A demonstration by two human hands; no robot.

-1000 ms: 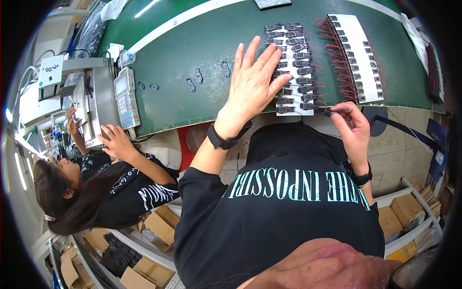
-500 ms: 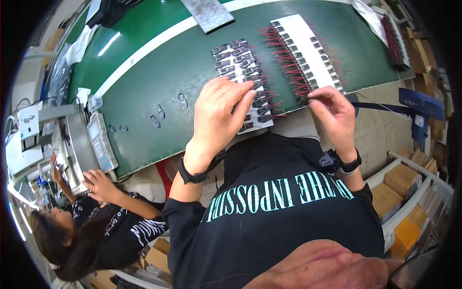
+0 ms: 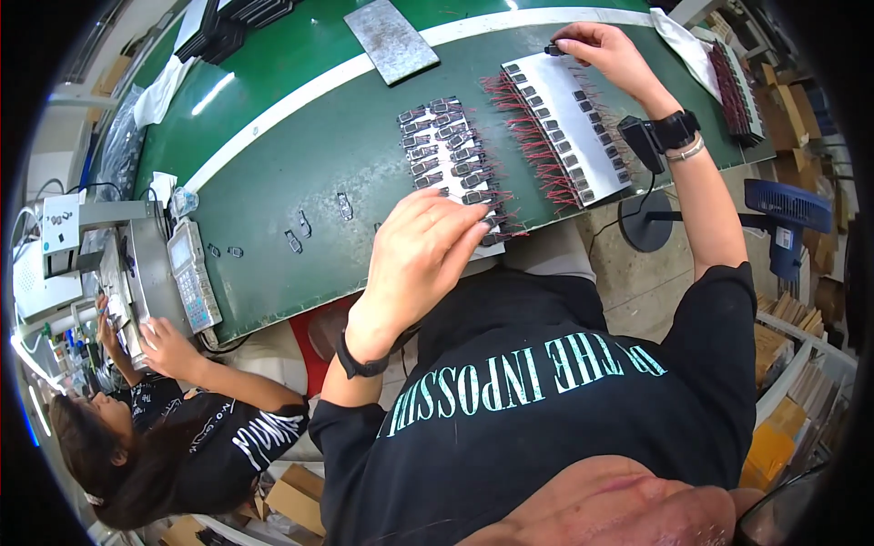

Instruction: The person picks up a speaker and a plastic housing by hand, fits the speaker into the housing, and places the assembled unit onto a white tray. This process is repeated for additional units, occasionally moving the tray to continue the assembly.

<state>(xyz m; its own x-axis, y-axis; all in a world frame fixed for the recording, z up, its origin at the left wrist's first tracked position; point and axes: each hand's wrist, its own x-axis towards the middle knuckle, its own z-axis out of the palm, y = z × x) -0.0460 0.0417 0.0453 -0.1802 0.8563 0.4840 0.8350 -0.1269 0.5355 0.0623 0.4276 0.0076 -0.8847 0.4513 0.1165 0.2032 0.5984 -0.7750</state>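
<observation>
My left hand (image 3: pixel 421 255) lies flat, fingers together, on the near end of a white tray (image 3: pixel 452 164) filled with several small black parts with red wires. My right hand (image 3: pixel 608 50) is stretched out to the far end of a second white tray (image 3: pixel 583 136) of the same wired parts, and its fingertips pinch one small black part (image 3: pixel 555 49) at the tray's top edge. Both trays rest on a green conveyor belt (image 3: pixel 300 136). A black watch sits on each wrist.
A grey metal plate (image 3: pixel 390 38) lies further up the belt, and a few loose black parts (image 3: pixel 293 241) lie on it to the left. A third tray (image 3: pixel 734 77) sits at the right. A person (image 3: pixel 173 428) works at a machine (image 3: pixel 118 264) on my left. A blue fan (image 3: pixel 787 214) stands at the right.
My right hand has reached from the near end of the right tray up to its far end. My left hand has slid down to the left tray's near end. The view has tilted.
</observation>
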